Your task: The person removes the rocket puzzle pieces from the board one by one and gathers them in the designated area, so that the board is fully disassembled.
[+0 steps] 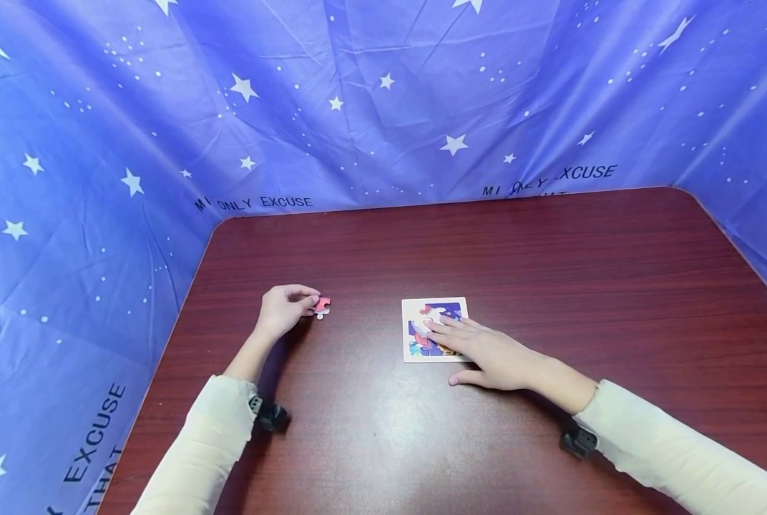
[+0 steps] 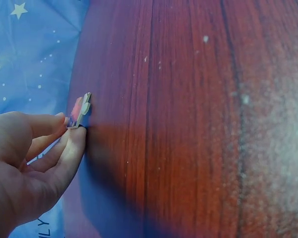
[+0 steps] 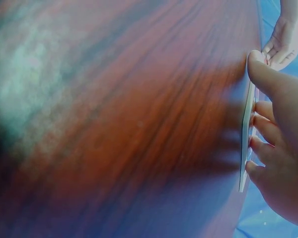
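Note:
Between thumb and fingers my left hand [image 1: 285, 312] pinches a red and white jigsaw piece [image 1: 322, 307] over the left part of the table. The left wrist view shows the piece [image 2: 80, 113] edge-on at the fingertips, close over the wood. My right hand [image 1: 496, 354] lies with fairly straight, spread fingers across a square jigsaw board [image 1: 414, 363] with a pale frame. Its picture shows blue, red, white and some yellow; the right part is hidden under the fingers. In the right wrist view the fingertips rest on the thin board [image 3: 246, 129].
The dark red wooden table [image 1: 551, 265] has a rounded far edge. A blue curtain [image 1: 358, 129] with white stars and printed words hangs behind it and along the sides. Small black cameras [image 1: 271, 415] sit under both wrists, at the cream sleeve cuffs.

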Available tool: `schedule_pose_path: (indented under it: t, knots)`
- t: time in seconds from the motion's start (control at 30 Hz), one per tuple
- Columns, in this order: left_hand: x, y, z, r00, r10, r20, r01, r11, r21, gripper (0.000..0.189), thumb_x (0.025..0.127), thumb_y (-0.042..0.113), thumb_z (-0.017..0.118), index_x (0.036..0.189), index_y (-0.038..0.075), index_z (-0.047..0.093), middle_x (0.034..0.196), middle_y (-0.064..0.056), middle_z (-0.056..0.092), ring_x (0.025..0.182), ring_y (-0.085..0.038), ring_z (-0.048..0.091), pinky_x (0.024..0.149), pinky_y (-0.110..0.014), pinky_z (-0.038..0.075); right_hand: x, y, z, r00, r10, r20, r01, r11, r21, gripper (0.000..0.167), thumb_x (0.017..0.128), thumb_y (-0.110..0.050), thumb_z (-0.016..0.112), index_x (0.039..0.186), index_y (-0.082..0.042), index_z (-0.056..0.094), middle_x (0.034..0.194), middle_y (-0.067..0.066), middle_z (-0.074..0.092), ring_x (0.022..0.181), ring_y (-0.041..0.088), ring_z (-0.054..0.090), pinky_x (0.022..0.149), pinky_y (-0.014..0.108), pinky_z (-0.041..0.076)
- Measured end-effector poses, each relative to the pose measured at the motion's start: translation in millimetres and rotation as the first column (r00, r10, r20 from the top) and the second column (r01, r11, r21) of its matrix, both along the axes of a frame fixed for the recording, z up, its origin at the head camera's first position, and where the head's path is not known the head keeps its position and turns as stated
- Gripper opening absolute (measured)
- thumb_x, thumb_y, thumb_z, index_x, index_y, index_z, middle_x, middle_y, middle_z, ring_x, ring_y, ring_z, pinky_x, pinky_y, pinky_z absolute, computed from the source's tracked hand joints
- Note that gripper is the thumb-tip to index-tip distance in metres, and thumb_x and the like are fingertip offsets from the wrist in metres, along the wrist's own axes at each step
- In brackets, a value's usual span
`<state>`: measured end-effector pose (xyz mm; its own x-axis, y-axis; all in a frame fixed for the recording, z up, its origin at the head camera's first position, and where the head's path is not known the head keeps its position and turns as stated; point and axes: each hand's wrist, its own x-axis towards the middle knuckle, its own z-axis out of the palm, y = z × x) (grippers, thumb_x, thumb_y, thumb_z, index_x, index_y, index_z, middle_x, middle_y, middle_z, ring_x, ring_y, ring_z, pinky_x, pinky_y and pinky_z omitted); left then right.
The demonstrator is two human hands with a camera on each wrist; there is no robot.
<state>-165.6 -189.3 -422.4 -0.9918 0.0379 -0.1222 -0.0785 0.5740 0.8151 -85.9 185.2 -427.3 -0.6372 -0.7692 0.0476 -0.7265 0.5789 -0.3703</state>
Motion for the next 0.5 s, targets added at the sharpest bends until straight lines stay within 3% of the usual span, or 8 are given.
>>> schedule_pose_path:
  t: [0.2,0.5]
  knots:
    - [0.9,0.6,2.5,1.0,0.007,-0.02,-0.008,0.997,-0.08,0.018,0.089,0.01,0.065,0.1,-0.001,0.073,0.093,-0.022,0.074,0.066,-0.009,0.071,0.059,-0.019,0.056,0.4,-0.3,0.3,1.0,-0.004,0.002,0.004,1.0,0.0,0.072,0.087,-0.041,0.067,0.146,-0.01,0.041,0.155,0.007,0.037,0.144,0.03,0.033,0.117,0.049,0.026]
    - [0.0,-0.6,3.0,1.0,0.007,-0.012,-0.008,0.996,-0.091,0.018,0.089,0.01,0.064,0.1,-0.001,0.073,0.094,-0.023,0.073,0.075,-0.02,0.074,0.06,-0.02,0.057,-0.4,0.3,-0.3,1.0,-0.006,-0.025,0.005,1.0,-0.02,0.072,0.085,-0.041,0.069,0.144,-0.009,0.043,0.153,0.007,0.04,0.143,0.029,0.036,0.116,0.049,0.029]
